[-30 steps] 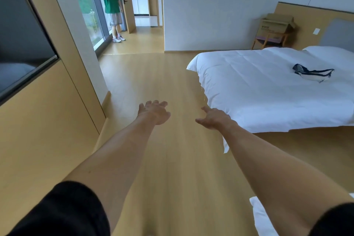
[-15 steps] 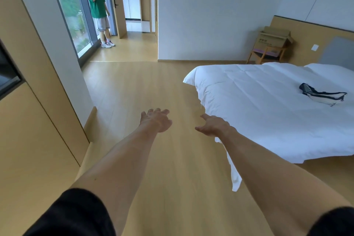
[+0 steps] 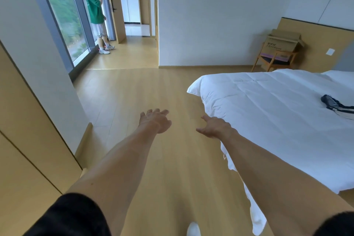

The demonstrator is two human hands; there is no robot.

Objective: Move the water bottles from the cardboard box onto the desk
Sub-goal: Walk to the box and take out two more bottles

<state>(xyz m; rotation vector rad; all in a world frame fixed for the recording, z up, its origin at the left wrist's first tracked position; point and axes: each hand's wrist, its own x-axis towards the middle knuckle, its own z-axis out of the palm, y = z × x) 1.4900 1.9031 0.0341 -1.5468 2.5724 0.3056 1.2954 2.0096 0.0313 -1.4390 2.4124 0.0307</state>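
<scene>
A brown cardboard box (image 3: 281,43) with its flaps open sits on a wooden chair (image 3: 272,61) in the far right corner, beyond the bed. Its contents are hidden, and neither bottles nor a desk show in the head view. My left hand (image 3: 155,120) and my right hand (image 3: 215,127) are stretched out in front of me over the wooden floor, fingers apart, holding nothing. Both hands are far from the box.
A bed with a white duvet (image 3: 277,117) fills the right side, with a dark item (image 3: 335,104) lying on it. A person in a green shirt (image 3: 94,9) stands by the tall window at the far left. Wooden wall panels (image 3: 24,140) run along my left.
The view has advanced along the floor and turned right; the bed and the box look nearer. The person at the window has turned toward the glass. My hands stay outstretched and empty.
</scene>
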